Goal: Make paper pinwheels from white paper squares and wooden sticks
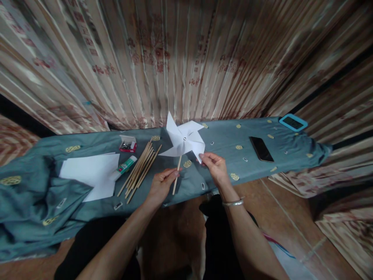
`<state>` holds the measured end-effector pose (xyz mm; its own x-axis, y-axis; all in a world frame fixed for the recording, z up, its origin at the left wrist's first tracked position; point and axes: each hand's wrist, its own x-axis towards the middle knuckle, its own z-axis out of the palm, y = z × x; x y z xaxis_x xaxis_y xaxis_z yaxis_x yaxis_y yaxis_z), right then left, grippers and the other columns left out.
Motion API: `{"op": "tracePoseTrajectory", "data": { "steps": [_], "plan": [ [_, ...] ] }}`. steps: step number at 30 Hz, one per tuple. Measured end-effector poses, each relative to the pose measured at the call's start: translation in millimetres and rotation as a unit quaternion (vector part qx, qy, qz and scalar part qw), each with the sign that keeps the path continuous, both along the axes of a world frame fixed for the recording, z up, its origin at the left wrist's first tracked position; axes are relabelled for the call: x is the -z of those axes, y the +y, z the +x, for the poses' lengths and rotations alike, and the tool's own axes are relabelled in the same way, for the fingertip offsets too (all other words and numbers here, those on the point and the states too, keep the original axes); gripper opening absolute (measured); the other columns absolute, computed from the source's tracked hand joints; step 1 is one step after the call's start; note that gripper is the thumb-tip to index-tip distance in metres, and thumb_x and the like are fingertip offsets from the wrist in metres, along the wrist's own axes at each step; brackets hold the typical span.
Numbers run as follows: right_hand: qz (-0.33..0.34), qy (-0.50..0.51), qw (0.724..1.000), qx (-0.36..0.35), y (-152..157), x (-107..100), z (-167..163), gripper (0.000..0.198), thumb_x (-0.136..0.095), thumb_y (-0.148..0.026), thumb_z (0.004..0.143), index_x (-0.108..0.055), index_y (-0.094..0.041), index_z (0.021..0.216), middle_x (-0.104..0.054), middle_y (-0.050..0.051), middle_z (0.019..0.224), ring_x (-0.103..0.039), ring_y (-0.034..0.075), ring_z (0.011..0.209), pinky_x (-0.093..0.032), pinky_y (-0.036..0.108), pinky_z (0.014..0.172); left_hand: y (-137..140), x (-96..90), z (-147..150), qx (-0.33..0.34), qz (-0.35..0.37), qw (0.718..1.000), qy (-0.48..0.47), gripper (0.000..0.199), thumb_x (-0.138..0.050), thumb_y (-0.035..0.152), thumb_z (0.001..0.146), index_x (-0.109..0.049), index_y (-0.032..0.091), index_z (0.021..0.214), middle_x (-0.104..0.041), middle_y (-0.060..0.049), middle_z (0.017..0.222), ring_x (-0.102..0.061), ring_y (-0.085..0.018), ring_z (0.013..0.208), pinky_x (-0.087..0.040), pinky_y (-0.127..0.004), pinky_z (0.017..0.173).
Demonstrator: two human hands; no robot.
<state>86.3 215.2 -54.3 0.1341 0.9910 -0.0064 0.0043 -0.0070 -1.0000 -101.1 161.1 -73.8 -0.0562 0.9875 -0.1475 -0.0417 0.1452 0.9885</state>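
A white paper pinwheel (190, 130) with a small metal pin at its centre stands on a thin wooden stick (175, 186). My left hand (163, 182) is closed around the stick below the blades, thumb along it. My right hand (215, 166) pinches the tip of the lower right blade between thumb and fingers. To the left of the pinwheel lies a bundle of several wooden sticks (139, 167). Beside them are a green and white glue stick (127, 165) and a small open red box (128, 144) with metal pieces in it.
White paper sheets (90, 171) lie at the left, partly under a fold of the grey-green cloth (218, 179). A dark phone (261, 149) rests on the right, with a blue-framed device (293, 123) further back. A pleated curtain (180, 58) hangs behind the table.
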Motion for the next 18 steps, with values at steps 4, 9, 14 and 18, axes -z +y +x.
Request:
{"op": "tracePoseTrajectory", "data": {
  "steps": [4,9,14,18],
  "plan": [
    [-0.003,0.0,1.0,-0.03,-6.0,0.8,-9.3,0.036,-0.077,-0.053,0.058,-0.068,-0.019,0.061,-0.063,-0.001,0.054,-0.053,0.011,0.052,-0.043,0.025,0.055,1.3,2.1,-0.7,-0.004,0.005,1.0,0.002,0.037,-0.068,0.047,0.07,-0.078,0.019,0.093,-0.073,-0.005,0.082,-0.061,-0.019,0.08,-0.045,-0.028,0.077],
    [-0.017,0.012,0.998,-0.051,-10.4,2.0,-18.3,0.038,-0.078,-0.054,0.056,-0.067,-0.019,0.062,-0.063,-0.001,0.054,-0.054,0.011,0.051,-0.043,0.025,0.054,1.3,1.1,-0.3,-0.013,0.001,1.0,-0.011,0.034,-0.069,0.045,0.07,-0.078,0.02,0.091,-0.073,-0.004,0.081,-0.061,-0.019,0.079,-0.045,-0.028,0.077],
    [-0.031,0.019,0.996,-0.076,-13.4,0.0,-24.8,0.039,-0.078,-0.056,0.055,-0.066,-0.019,0.058,-0.064,0.0,0.053,-0.054,0.011,0.05,-0.043,0.024,0.053,0.4,-2.5,0.8,-0.013,-0.003,1.0,-0.006,0.031,-0.069,0.042,0.071,-0.078,0.02,0.091,-0.074,-0.004,0.08,-0.061,-0.019,0.078,-0.046,-0.028,0.076],
    [-0.035,0.031,0.994,-0.102,-16.3,-1.5,-29.9,0.036,-0.078,-0.054,0.057,-0.067,-0.02,0.058,-0.065,0.0,0.054,-0.055,0.011,0.05,-0.045,0.024,0.054,0.9,-0.6,2.5,-0.01,0.004,1.0,-0.023,0.028,-0.069,0.041,0.071,-0.078,0.021,0.089,-0.074,-0.003,0.082,-0.062,-0.018,0.079,-0.046,-0.027,0.079]
  ]
}}
